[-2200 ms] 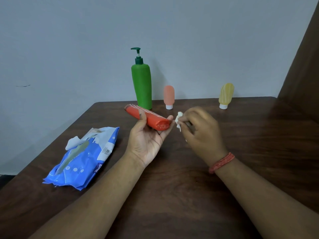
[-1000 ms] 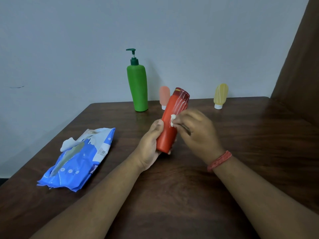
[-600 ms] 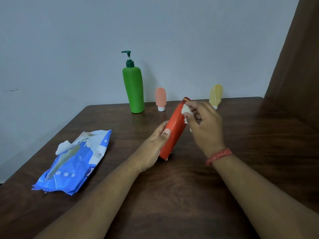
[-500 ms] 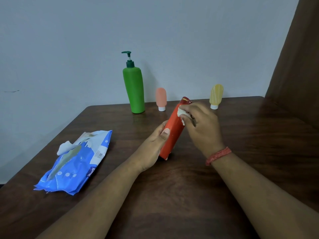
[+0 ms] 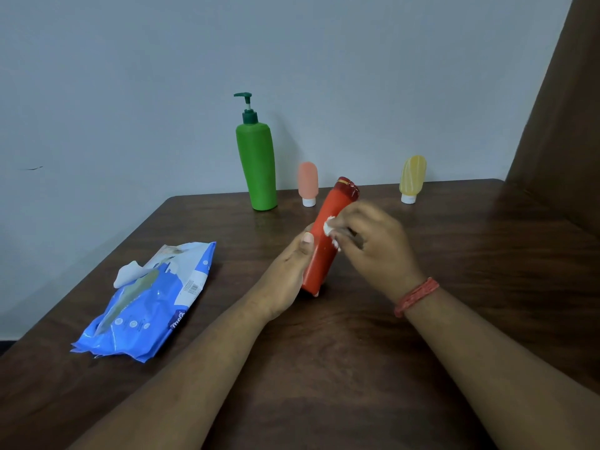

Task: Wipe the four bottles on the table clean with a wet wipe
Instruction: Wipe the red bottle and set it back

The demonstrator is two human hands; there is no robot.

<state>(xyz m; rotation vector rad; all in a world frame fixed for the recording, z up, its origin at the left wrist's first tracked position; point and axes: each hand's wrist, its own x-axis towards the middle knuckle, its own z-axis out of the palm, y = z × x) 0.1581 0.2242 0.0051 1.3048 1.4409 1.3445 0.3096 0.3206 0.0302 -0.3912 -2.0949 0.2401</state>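
Note:
My left hand [image 5: 289,271] grips the lower part of a red bottle [image 5: 326,241], which leans with its cap up and to the right and its base near the table. My right hand [image 5: 373,245] pinches a small wad of white wet wipe [image 5: 329,229] and presses it against the bottle's middle. At the back of the table stand a tall green pump bottle [image 5: 257,164], a small pink tube [image 5: 307,183] on its white cap, and a small yellow tube [image 5: 411,177] on its white cap.
A blue wet-wipe pack [image 5: 152,300] lies on the left of the dark wooden table [image 5: 324,368], with a wipe sticking out of its opened flap. A grey wall runs behind the table. A brown panel [image 5: 558,108] rises at the right.
My right hand has slid the wipe from the red bottle's cap down to its middle. Earlier the bottle lay sideways in my left hand; it now leans cap up.

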